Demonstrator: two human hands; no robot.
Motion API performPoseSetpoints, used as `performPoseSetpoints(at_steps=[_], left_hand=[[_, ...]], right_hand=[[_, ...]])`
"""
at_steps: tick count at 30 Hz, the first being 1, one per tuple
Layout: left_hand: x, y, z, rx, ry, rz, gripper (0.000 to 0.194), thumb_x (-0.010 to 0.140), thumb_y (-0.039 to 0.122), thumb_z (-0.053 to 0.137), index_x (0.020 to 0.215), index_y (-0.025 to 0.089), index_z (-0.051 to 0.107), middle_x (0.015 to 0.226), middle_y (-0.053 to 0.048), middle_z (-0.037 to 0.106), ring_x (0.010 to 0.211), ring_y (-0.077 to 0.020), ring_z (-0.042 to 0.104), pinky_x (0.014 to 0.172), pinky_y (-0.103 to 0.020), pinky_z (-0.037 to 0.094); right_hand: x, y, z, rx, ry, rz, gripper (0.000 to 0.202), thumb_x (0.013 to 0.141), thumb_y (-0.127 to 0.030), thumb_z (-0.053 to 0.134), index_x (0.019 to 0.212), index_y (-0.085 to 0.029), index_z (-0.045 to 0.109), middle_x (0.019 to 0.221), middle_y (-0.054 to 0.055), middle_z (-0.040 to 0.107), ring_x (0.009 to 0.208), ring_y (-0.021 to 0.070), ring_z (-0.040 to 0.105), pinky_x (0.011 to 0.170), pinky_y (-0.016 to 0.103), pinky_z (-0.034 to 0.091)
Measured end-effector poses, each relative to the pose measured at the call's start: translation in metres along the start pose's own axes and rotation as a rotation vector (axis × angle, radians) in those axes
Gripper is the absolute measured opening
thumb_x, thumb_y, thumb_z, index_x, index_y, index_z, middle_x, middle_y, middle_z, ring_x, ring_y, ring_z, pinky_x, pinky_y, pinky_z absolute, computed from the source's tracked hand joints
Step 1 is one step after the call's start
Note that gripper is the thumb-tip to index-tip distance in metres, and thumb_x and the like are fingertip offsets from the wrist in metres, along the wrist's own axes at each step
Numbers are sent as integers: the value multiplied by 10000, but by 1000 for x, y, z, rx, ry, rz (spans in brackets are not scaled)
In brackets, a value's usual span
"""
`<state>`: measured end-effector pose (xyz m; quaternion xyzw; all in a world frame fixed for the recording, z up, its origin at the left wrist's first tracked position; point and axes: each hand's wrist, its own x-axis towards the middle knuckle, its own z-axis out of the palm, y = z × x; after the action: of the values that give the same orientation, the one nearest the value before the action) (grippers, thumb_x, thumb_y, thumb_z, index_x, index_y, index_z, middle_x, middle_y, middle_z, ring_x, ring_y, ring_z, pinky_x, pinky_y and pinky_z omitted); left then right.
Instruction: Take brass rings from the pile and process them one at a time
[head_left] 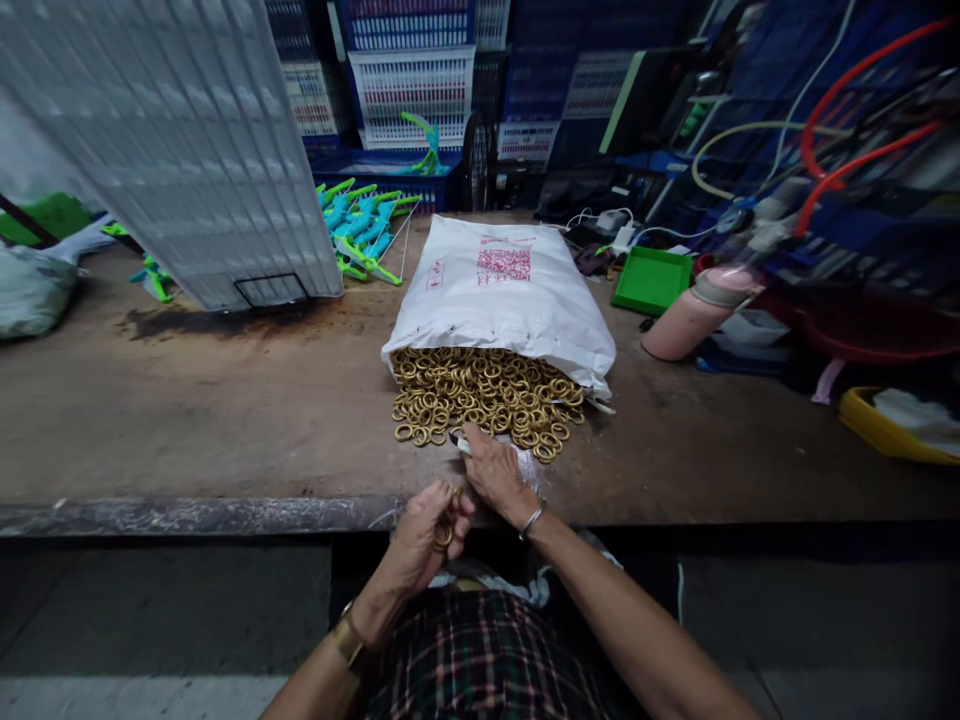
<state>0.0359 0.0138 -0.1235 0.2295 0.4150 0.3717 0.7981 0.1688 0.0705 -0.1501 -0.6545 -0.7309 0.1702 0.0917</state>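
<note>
A heap of brass-coloured rings (487,395) spills from the mouth of a white bag (465,290) with red print onto the wooden table. My left hand (427,530), a watch on its wrist, is closed around a few of these rings at the table's front edge. Just ahead of it, my right hand (495,472) is at the near side of the heap, its fingers shut on a small pale tool (462,444) with a dark tip. What kind of tool it is I cannot make out. A metal bangle circles the right wrist.
A grey ribbed panel (225,150) stands at the left, close to green and blue plastic hangers (364,230). To the right are a green tray (652,280), a pink bottle (686,320) and a yellow tray (885,430). Stacked crates (412,95) fill the back.
</note>
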Motion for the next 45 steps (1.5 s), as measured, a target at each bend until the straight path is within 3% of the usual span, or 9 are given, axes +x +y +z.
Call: performPoseSetpoints(at_steps=[5, 12, 18, 22, 28, 33, 37, 41, 45], left_hand=[[2, -1, -11, -40, 24, 11, 309, 755, 421, 612, 722, 121, 546, 592, -20, 534, 443, -58, 419, 371, -154, 274], [11, -4, -18, -324, 46, -53, 329, 590, 317, 762, 803, 165, 563, 625, -2, 563, 521, -97, 522, 382, -154, 257], [27, -4, -24, -338, 170, -79, 448, 430, 429, 850, 637, 133, 585, 667, -33, 607, 571, -124, 583, 359, -142, 237], [43, -6, -33, -139, 225, -32, 601, 309, 621, 796, 525, 138, 512, 486, 10, 504, 428, -90, 476, 332, -159, 233], [56, -15, -32, 130, 204, 101, 641, 466, 768, 625, 654, 174, 472, 394, 55, 424, 311, -59, 333, 317, -171, 205], [32, -6, -11, 167, 147, 144, 527, 653, 670, 585, 695, 164, 446, 492, 57, 429, 395, -48, 367, 362, -153, 225], [13, 4, -1, 227, 109, 139, 468, 684, 600, 604, 762, 158, 473, 517, 59, 443, 413, -52, 373, 373, -153, 242], [2, 6, 3, 327, 141, 172, 411, 717, 543, 599, 813, 154, 507, 491, 65, 444, 394, -50, 341, 381, -159, 242], [-8, 4, 5, 503, 180, 309, 364, 740, 503, 589, 759, 140, 563, 510, 49, 460, 427, -55, 373, 424, -173, 291]], right_hand=[[14, -4, 5, -71, 15, 0, 214, 847, -194, 397, 1044, -215, 479, 928, 43, 663, 778, 185, 616, 564, 290, 254], [20, 0, 5, 13, -10, 44, 156, 859, -217, 404, 995, -204, 479, 840, 49, 670, 766, 205, 636, 576, 283, 282], [14, 8, 14, 103, 29, -14, 257, 789, -63, 359, 976, -197, 474, 823, 61, 658, 765, 204, 626, 623, 280, 352], [-1, 12, 17, 338, 34, -52, 114, 834, -203, 375, 906, -230, 460, 806, 51, 644, 749, 197, 615, 649, 284, 414], [-21, 8, 16, 510, 31, -146, 109, 840, -276, 369, 864, -240, 469, 728, 30, 607, 679, 182, 584, 637, 280, 430], [-32, -6, -6, 592, 63, -76, 189, 858, -343, 363, 816, -203, 482, 728, 23, 572, 672, 156, 538, 619, 267, 404], [-40, -12, -22, 633, 56, -74, 166, 860, -316, 365, 814, -189, 462, 731, 3, 519, 686, 135, 494, 627, 256, 371], [-46, -14, -23, 782, 19, -15, 177, 846, -353, 416, 796, -189, 461, 661, -34, 469, 607, 106, 445, 578, 232, 347], [-52, -18, -22, 935, -60, 80, 250, 839, -416, 413, 752, -186, 461, 611, -41, 485, 571, 96, 438, 537, 217, 342]])
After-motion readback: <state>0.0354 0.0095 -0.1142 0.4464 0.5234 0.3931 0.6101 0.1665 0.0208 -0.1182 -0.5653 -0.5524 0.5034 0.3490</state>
